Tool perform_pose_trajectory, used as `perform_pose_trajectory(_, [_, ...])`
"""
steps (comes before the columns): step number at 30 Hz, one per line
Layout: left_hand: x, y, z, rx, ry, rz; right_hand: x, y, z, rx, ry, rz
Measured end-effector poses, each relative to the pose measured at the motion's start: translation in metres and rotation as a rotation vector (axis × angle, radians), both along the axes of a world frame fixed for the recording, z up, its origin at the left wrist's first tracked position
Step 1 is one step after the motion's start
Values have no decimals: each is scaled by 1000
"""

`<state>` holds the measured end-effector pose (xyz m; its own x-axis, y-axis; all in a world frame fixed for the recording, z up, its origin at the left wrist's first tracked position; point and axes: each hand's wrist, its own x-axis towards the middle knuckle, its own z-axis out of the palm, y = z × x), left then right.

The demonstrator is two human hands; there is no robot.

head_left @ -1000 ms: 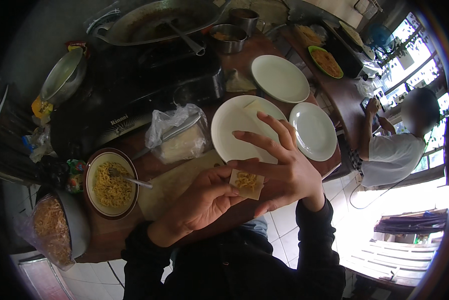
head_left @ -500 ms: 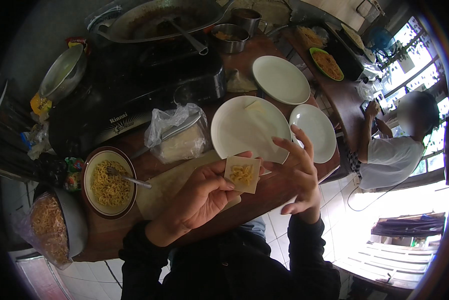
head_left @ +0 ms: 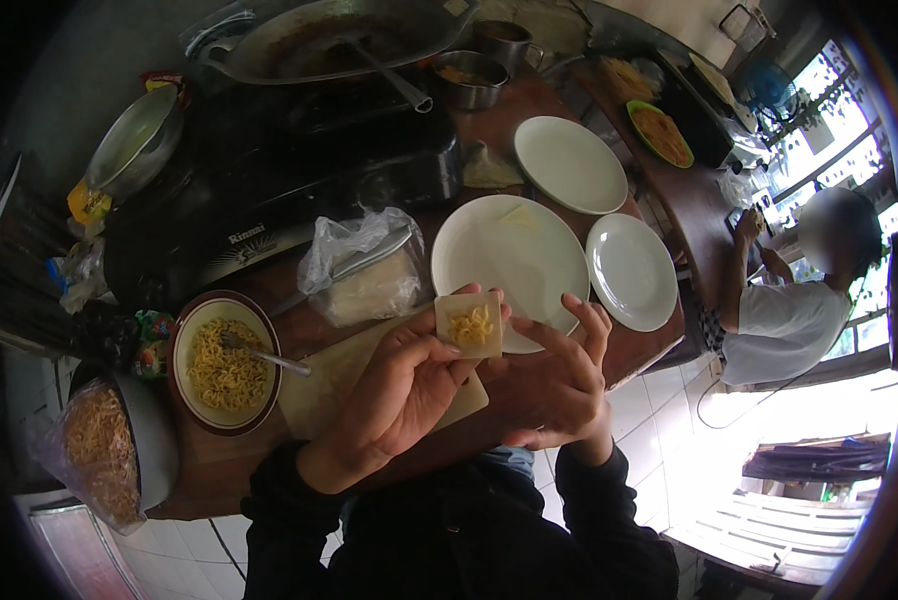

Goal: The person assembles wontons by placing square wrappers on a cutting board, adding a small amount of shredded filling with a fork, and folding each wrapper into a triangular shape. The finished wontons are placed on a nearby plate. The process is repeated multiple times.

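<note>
A square dough wrapper (head_left: 485, 345) with a small heap of yellow noodles (head_left: 471, 325) in its middle lies on the fingers of my left hand (head_left: 399, 385), the thumb gripping its edge. Just right of it, my right hand (head_left: 564, 385) hovers with fingers spread and nothing seen in them. Behind both hands is a large white plate (head_left: 469, 240) with a pale folded piece (head_left: 519, 217) on it. Under my left hand lies a pale cutting board (head_left: 314, 385). To the left stands a brown-rimmed bowl (head_left: 181, 370) of yellow noodles with a fork (head_left: 289, 362).
A clear bag of wrappers (head_left: 369, 275) lies behind the board, before a black stove (head_left: 349, 180) with a wok (head_left: 259, 50). Two more plates, one round (head_left: 569, 165) and one oval (head_left: 631, 270), stand right. A pot (head_left: 154, 440) holds bagged noodles. A co-worker (head_left: 789, 310) sits far right.
My right hand has moved left and a little down, nearer the wrapper. My left hand and the wrapper have shifted slightly up in the picture. The view has turned a little.
</note>
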<state>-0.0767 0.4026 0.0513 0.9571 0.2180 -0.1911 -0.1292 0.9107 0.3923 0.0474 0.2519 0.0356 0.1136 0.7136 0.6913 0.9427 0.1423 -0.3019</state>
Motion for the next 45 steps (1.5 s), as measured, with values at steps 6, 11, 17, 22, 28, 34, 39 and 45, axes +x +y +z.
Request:
perform_pose_trajectory(6, [-2, 0, -5, -164, -87, -4, -8, 13, -13, 147, -31, -88])
perform_pose_trajectory(11, [-4, -3, -8, -119, 18, 14, -21, 28, -9, 198, -154, -133])
perform_pose_trajectory(17, [-4, -3, -12, -108, 12, 26, -22, 30, 4, 51, -304, -216])
perform_pose_trajectory(22, [-6, -3, -11, -78, 35, 85, -22, 33, 0, 69, -375, -250])
perform_pose_trajectory(28, [-7, -9, -7, -87, 50, 104, -22, 33, -7, 165, -399, -278])
perform_pose_trajectory(34, [-6, -7, -6, -76, 21, 38, -20, 33, -10, 244, -260, -214])
perform_pose_trajectory(39, [-9, -14, -4, 112, 43, 138, -21, 34, -10, 276, -102, -157])
perform_pose_trajectory(45, [-9, -20, -6, 407, -55, 290, -23, 34, -5, 265, 247, -45])
